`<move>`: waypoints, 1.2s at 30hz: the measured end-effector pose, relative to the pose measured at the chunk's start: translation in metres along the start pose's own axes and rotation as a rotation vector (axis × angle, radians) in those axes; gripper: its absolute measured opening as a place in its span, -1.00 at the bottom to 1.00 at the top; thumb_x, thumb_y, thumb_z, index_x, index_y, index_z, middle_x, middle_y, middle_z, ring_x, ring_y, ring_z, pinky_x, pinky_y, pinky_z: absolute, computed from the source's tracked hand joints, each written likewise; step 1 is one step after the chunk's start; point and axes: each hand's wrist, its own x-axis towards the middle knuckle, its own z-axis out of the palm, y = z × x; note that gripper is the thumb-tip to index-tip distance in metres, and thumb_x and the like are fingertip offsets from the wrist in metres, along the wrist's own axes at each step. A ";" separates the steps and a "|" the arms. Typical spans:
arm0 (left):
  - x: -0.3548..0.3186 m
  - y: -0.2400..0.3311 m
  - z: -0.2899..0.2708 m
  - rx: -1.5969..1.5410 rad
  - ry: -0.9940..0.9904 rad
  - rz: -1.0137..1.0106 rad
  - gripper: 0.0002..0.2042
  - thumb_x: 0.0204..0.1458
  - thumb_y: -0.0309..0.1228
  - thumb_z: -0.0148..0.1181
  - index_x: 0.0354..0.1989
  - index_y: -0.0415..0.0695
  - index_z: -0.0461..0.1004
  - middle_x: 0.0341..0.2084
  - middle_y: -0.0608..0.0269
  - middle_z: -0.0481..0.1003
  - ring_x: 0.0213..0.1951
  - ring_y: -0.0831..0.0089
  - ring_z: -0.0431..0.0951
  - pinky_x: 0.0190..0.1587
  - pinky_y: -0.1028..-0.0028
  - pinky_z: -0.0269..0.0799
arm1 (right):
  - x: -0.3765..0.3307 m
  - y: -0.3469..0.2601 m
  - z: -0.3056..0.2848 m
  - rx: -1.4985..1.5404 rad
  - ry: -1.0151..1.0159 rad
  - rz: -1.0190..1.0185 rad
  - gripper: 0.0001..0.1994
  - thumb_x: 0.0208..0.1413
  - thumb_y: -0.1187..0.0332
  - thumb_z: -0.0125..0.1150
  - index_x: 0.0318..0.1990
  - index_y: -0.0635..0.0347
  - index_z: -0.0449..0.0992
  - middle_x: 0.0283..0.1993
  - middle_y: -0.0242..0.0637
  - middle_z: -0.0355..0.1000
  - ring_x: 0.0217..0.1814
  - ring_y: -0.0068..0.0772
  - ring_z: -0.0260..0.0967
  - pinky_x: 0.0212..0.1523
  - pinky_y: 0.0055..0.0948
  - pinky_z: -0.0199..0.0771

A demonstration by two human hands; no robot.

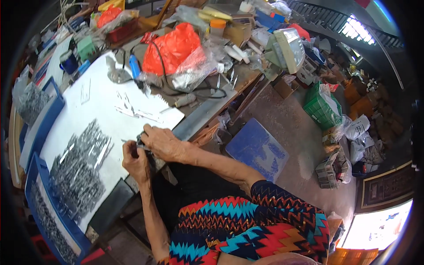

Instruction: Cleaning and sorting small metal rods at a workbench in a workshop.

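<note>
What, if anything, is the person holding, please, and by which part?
The left hand and right hand seem to pinch something small, too hidden to tell what or by which part.

slivers (81, 172) lie on the sheet (99, 90) — left of them, a tray (39, 164) (bits (51, 221) inside).

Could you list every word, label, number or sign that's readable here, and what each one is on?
None can be read.
White bag, right side: dark printed marks, too small and blurred to read.
White sheet on the table: no readable writing.
Dark pieces on that sheet: no readable marks.
Blue board on the floor: pale worn patches, no readable lettering.
</note>
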 end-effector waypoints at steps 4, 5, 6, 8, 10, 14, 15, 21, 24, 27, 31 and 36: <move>0.003 -0.004 0.003 0.057 -0.021 0.055 -0.92 -0.16 -0.60 -0.02 -0.44 -0.28 0.32 -0.63 0.33 0.30 -0.53 0.62 0.28 -0.45 0.58 0.26 | -0.002 0.007 -0.002 0.008 0.029 0.001 -0.83 -0.21 0.47 0.08 -0.39 0.24 0.31 -0.29 -0.09 0.23 -0.30 -0.05 0.31 -0.35 -0.22 0.38; 0.004 -0.007 0.004 0.075 -0.006 0.095 -0.91 -0.17 -0.60 -0.02 -0.44 -0.29 0.33 -0.63 0.32 0.31 -0.53 0.62 0.29 -0.46 0.59 0.26 | -0.003 0.007 -0.005 0.000 0.029 -0.018 -0.85 -0.19 0.45 0.07 -0.40 0.24 0.31 -0.31 -0.09 0.24 -0.28 -0.05 0.31 -0.34 -0.21 0.38; 0.006 -0.006 0.008 0.062 0.008 0.075 -0.91 -0.17 -0.60 -0.02 -0.43 -0.28 0.34 -0.63 0.31 0.33 -0.54 0.63 0.30 -0.48 0.59 0.26 | -0.003 0.010 -0.005 -0.015 0.064 -0.009 -0.85 -0.20 0.47 0.07 -0.40 0.24 0.31 -0.31 -0.08 0.25 -0.29 -0.04 0.32 -0.35 -0.21 0.38; 0.006 -0.004 0.009 0.048 0.063 0.109 -0.88 -0.19 -0.59 0.00 -0.42 -0.26 0.37 -0.65 0.28 0.36 -0.56 0.60 0.34 -0.49 0.57 0.29 | -0.002 0.010 -0.009 -0.029 0.030 0.017 -0.85 -0.14 0.42 0.08 -0.39 0.30 0.36 -0.29 -0.06 0.27 -0.28 -0.05 0.36 -0.36 -0.20 0.42; 0.006 -0.004 0.013 0.140 0.122 0.156 -0.87 -0.26 -0.58 0.01 -0.45 -0.22 0.38 -0.67 0.11 0.40 -0.62 0.37 0.41 -0.53 0.46 0.31 | -0.002 0.015 -0.003 -0.035 0.066 0.008 -0.89 -0.14 0.49 0.03 -0.41 0.33 0.35 -0.33 -0.03 0.26 -0.31 -0.02 0.37 -0.36 -0.18 0.42; 0.002 -0.005 0.006 0.188 0.145 0.110 -0.88 -0.25 -0.57 0.02 -0.46 -0.24 0.39 -0.66 0.17 0.43 -0.59 0.46 0.43 -0.52 0.50 0.33 | -0.005 0.014 0.000 0.016 0.055 -0.035 -0.89 -0.15 0.50 0.05 -0.43 0.33 0.35 -0.33 -0.05 0.26 -0.33 0.00 0.36 -0.37 -0.18 0.42; 0.002 -0.004 0.005 0.196 0.139 0.091 -0.88 -0.23 -0.57 0.03 -0.45 -0.26 0.39 -0.64 0.23 0.44 -0.57 0.56 0.42 -0.50 0.54 0.34 | -0.006 0.015 0.002 0.020 0.073 -0.045 -0.89 -0.16 0.49 0.07 -0.43 0.33 0.35 -0.34 -0.05 0.26 -0.34 0.00 0.36 -0.36 -0.18 0.41; 0.001 0.000 -0.002 0.094 0.080 -0.015 -0.89 -0.20 -0.56 0.07 -0.44 -0.26 0.41 -0.59 0.29 0.47 -0.52 0.62 0.43 -0.47 0.59 0.34 | -0.005 0.027 0.008 0.104 0.073 -0.055 -0.80 -0.14 0.44 0.10 -0.30 0.30 0.39 -0.34 -0.08 0.27 -0.32 -0.03 0.34 -0.30 -0.24 0.36; 0.004 -0.006 -0.002 0.016 0.102 0.015 -0.89 -0.19 -0.58 0.04 -0.43 -0.26 0.40 -0.60 0.28 0.46 -0.54 0.62 0.42 -0.48 0.60 0.34 | -0.004 0.028 0.007 0.128 0.082 -0.047 -0.79 -0.12 0.41 0.10 -0.29 0.29 0.40 -0.35 -0.12 0.28 -0.31 -0.06 0.32 -0.26 -0.26 0.33; 0.005 -0.007 -0.003 -0.072 0.106 0.006 -0.88 -0.18 -0.60 0.01 -0.41 -0.27 0.38 -0.61 0.27 0.45 -0.55 0.62 0.41 -0.49 0.61 0.33 | -0.001 0.031 0.007 0.163 0.062 -0.032 -0.79 -0.12 0.40 0.09 -0.30 0.30 0.40 -0.37 -0.14 0.29 -0.33 -0.10 0.33 -0.29 -0.29 0.32; 0.005 -0.005 -0.009 -0.255 0.062 -0.086 -0.86 -0.13 -0.62 -0.01 -0.35 -0.27 0.37 -0.55 0.30 0.45 -0.51 0.65 0.41 -0.45 0.66 0.31 | -0.001 0.035 0.008 0.222 0.087 -0.034 -0.77 -0.13 0.39 0.08 -0.30 0.33 0.42 -0.37 -0.08 0.29 -0.33 -0.09 0.33 -0.28 -0.28 0.32; 0.004 -0.001 -0.018 -0.246 0.018 -0.062 -0.86 -0.11 -0.65 -0.06 -0.35 -0.25 0.36 -0.52 0.30 0.46 -0.50 0.68 0.40 -0.46 0.68 0.30 | 0.003 0.034 0.011 0.249 0.084 -0.031 -0.77 -0.12 0.37 0.09 -0.30 0.31 0.41 -0.40 -0.11 0.30 -0.36 -0.16 0.32 -0.31 -0.34 0.31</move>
